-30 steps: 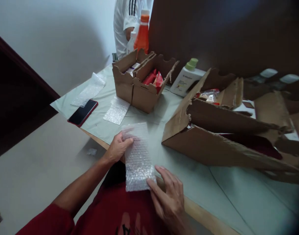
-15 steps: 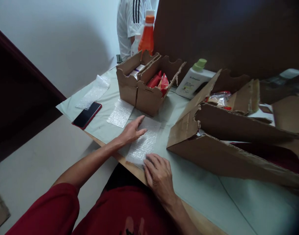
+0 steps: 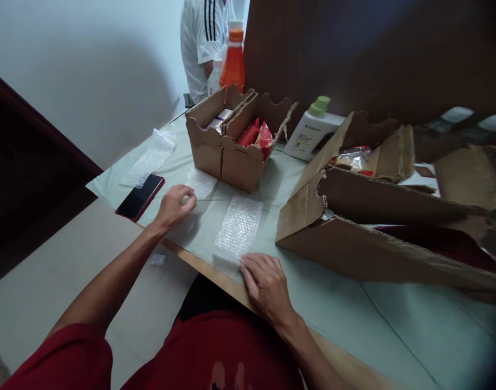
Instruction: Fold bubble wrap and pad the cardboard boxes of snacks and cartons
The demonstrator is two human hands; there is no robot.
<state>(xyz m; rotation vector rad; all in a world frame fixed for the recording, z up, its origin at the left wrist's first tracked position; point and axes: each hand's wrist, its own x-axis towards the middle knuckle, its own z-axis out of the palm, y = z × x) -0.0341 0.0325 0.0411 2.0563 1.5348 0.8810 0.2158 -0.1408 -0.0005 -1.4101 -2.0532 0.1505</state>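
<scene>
A sheet of bubble wrap (image 3: 238,225) lies flat near the table's front edge. My right hand (image 3: 268,284) rests at its near right corner, with the fingers together and the fingertips closed on that corner. Over the table to the left hovers my left hand (image 3: 175,207), its fingers curled toward the thumb, with nothing visible in it. Just beyond it is a second piece of bubble wrap (image 3: 202,183), partly covered by the hand. Farther left, another strip of bubble wrap (image 3: 152,157) touches a phone with a red case (image 3: 140,197).
Two joined cardboard boxes (image 3: 242,165) hold red packets (image 3: 256,134) and small cartons. Larger cardboard boxes (image 3: 353,249) stand to the right. Behind are a white bottle with green cap (image 3: 313,132) and an orange bottle (image 3: 232,67). A person in a white shirt (image 3: 194,49) is at the back.
My left hand has left the bubble wrap sheet, moving left toward the phone, and its fingers have curled in. My right hand stays at the sheet's corner. The view has shifted slightly.
</scene>
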